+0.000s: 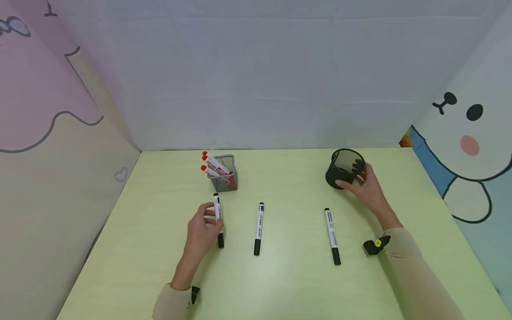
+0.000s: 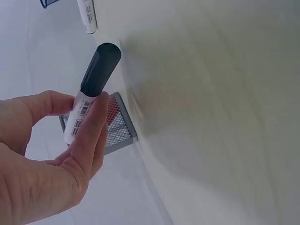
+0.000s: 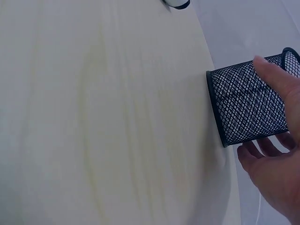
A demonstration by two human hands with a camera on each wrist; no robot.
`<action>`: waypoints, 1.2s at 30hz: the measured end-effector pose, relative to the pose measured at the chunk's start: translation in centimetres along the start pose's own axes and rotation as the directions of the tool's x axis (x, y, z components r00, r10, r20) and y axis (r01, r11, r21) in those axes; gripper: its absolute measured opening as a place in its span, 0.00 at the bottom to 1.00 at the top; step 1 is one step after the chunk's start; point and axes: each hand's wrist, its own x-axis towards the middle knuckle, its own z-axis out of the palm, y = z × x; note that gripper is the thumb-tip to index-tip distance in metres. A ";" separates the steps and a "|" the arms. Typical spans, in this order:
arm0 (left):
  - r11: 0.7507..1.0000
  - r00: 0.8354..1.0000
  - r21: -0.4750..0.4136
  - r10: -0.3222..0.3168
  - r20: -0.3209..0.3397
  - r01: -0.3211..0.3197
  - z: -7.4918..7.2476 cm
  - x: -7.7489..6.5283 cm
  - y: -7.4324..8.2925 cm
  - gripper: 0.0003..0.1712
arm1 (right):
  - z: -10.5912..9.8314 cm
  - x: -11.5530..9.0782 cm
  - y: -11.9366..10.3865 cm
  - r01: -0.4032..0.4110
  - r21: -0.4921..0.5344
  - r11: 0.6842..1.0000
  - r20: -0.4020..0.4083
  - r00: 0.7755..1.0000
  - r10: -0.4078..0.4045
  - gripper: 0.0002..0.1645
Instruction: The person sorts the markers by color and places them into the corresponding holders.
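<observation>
A black-capped marker (image 1: pixel 218 220) sits pinched between thumb and fingers of the left hand (image 1: pixel 203 231), low over the pale green bench (image 1: pixel 280 284), just in front of a grey mesh holder (image 1: pixel 225 178) of red-capped markers (image 1: pixel 214 163). The right hand (image 1: pixel 366 186) curls around a round black mesh cup (image 1: pixel 343 169) at the bench's far right. Two more black markers (image 1: pixel 258 227) (image 1: pixel 332 235) lie between the hands.
</observation>
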 end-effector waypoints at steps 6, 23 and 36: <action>0.999 1.000 -0.030 0.016 -0.012 -0.016 0.2 0.1 0.2 0.28 | 0.1 0.4 0.0 0.009 0.012 1.000 -0.012 1.000 -0.009 0.60; 0.988 0.990 -0.085 0.120 -0.075 -0.126 0.8 0.7 1.3 0.26 | -0.1 1.0 0.9 0.000 0.012 1.000 0.012 1.000 0.000 0.56; 0.976 0.981 -0.113 0.178 -0.075 -0.186 1.5 1.4 2.6 0.24 | -0.2 0.9 0.8 -0.006 0.009 1.000 0.025 1.000 0.006 0.56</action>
